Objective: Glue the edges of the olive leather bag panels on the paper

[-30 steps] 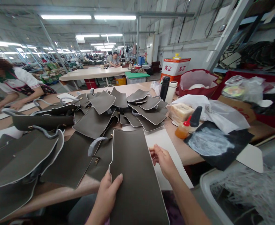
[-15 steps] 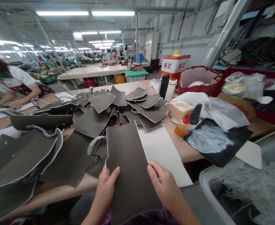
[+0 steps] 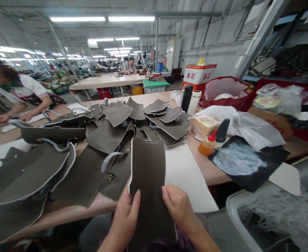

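Observation:
Both hands hold a dark olive-grey leather panel (image 3: 149, 175) with pale edges, its far end raised over the table's near edge. My left hand (image 3: 126, 213) is closed on the left edge, thumb on top. On the right edge my right hand (image 3: 179, 206) grips with fingers curled in and thumb pressed along it. Under the panel's right side lies a white sheet (image 3: 187, 178) with one ragged edge. Left of it rest similar leather pieces (image 3: 77, 175), some with grey wrapped handles (image 3: 109, 161) and brass-coloured fittings. Further panels (image 3: 117, 113) are heaped beyond.
To the right stand a glue bottle (image 3: 206, 147) with a red cap, a black flask (image 3: 187, 98) and a white flask (image 3: 194, 103). A whitish-smeared black sheet (image 3: 239, 157) overhangs the edge above a bin (image 3: 231, 210) of shreds. A co-worker (image 3: 35, 91) leans over the table at left.
The held panel has turned to look narrower, its far end now more upright. My right hand's fingers have curled tighter on the edge. The co-worker's hand now shows beside a red-and-orange thing.

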Demonstrator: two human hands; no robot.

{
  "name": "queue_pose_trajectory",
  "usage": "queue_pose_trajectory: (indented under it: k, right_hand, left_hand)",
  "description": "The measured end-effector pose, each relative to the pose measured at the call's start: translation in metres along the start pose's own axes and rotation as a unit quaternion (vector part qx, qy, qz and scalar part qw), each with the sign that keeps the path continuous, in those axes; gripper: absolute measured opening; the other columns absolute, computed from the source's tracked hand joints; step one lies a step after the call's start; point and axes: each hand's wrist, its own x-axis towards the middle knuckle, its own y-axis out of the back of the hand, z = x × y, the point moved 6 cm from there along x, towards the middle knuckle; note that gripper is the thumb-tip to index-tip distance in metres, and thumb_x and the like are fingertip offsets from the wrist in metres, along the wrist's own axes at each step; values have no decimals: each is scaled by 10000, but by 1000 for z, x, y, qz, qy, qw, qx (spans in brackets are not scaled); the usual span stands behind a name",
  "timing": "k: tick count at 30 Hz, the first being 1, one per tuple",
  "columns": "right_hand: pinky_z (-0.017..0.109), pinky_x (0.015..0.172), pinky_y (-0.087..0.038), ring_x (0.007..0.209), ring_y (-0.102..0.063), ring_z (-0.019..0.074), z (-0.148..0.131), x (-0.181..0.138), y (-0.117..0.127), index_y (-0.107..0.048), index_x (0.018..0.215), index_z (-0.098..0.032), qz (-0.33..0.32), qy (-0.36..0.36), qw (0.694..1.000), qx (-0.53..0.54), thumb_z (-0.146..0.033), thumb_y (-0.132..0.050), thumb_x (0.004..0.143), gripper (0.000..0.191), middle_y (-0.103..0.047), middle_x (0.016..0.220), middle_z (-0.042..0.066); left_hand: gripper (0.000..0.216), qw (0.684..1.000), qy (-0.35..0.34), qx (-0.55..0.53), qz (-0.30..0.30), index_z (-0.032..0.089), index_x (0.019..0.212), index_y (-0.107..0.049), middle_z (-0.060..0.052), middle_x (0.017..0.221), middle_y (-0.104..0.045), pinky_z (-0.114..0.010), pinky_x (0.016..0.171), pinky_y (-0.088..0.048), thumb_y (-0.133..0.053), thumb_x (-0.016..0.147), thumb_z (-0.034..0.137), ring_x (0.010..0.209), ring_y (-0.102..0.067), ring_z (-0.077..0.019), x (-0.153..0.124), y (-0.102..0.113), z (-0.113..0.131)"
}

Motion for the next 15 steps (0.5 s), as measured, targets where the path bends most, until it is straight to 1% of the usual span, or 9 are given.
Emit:
queue_pose_trajectory:
  k: [2, 3, 5, 7, 9, 11, 13, 14, 15]
  right_hand:
    - [239, 506, -339, 499, -453, 130, 15, -7, -3, -466, 598, -187, -18, -94, 988, 120, -366, -252, 915, 423, -472, 528, 3]
    - [233, 536, -377, 542, -486, 137, 22, -11, -6, -502, 656, -180, -40, -140, 972, 182, -400, -266, 907, 409, -510, 571, 12]
    - [247, 666, -439, 718, -562, 168, 28, -21, -14, -558, 860, -163, -102, -206, 929, 291, -456, -350, 870, 360, -608, 762, 50]
    - [285, 795, -440, 888, -568, 204, 30, -30, -20, -550, 1012, -152, -162, -243, 889, 353, -496, -452, 809, 411, -629, 952, 81]
    - [314, 835, -438, 934, -565, 232, 34, -40, -19, -570, 1012, -139, -181, -281, 866, 371, -537, -496, 759, 478, -633, 998, 97]
    - [327, 827, -448, 916, -576, 250, 47, -52, -10, -601, 962, -142, -153, -326, 861, 360, -573, -489, 734, 501, -648, 974, 97]
    - [337, 792, -467, 894, -587, 266, 70, -69, 9, -614, 951, -166, -87, -384, 863, 316, -583, -513, 705, 495, -661, 938, 86]
    - [347, 761, -478, 876, -593, 277, 85, -79, 22, -618, 949, -186, -39, -416, 864, 280, -581, -534, 687, 481, -667, 903, 81]
    - [362, 720, -486, 850, -598, 290, 100, -90, 38, -621, 947, -206, 23, -440, 865, 241, -575, -556, 670, 467, -671, 855, 80]
  left_hand:
    - [383, 1000, -3, 3, -2, 182, 1186, -453, -87, 1221, -526, -325, 965, -355, -444, 839, 346, 1120, -478, -224, 1, 2, -1]
    - [376, 1000, -1, -2, -4, 184, 1186, -449, -86, 1215, -531, -320, 954, -366, -435, 846, 343, 1113, -485, -219, 2, 3, -1]
    - [376, 1000, 3, -21, -7, 183, 1192, -444, -86, 1215, -534, -317, 934, -386, -430, 850, 340, 1110, -491, -218, 4, 2, 2]
    - [390, 999, -4, -42, -17, 185, 1206, -443, -85, 1241, -517, -323, 933, -392, -430, 850, 343, 1135, -473, -225, 6, -1, 9]
    - [415, 996, -15, -63, -57, 193, 1234, -432, -77, 1280, -487, -333, 949, -383, -425, 852, 354, 1174, -438, -230, 10, -8, 15]
    - [427, 990, -13, -73, -116, 190, 1238, -443, -76, 1290, -480, -341, 937, -397, -394, 860, 382, 1169, -445, -234, 15, -17, 15]
    - [435, 985, 1, -60, -159, 170, 1211, -475, -92, 1231, -534, -346, 882, -439, -335, 875, 408, 1079, -525, -229, 24, -22, 5]
    - [433, 987, -1, -32, -160, 167, 1191, -492, -96, 1186, -568, -347, 862, -452, -328, 875, 413, 1029, -557, -223, 30, -21, -2]
    - [418, 989, -16, 15, -145, 169, 1170, -509, -96, 1146, -594, -352, 856, -455, -343, 870, 409, 997, -573, -218, 37, -18, -8]
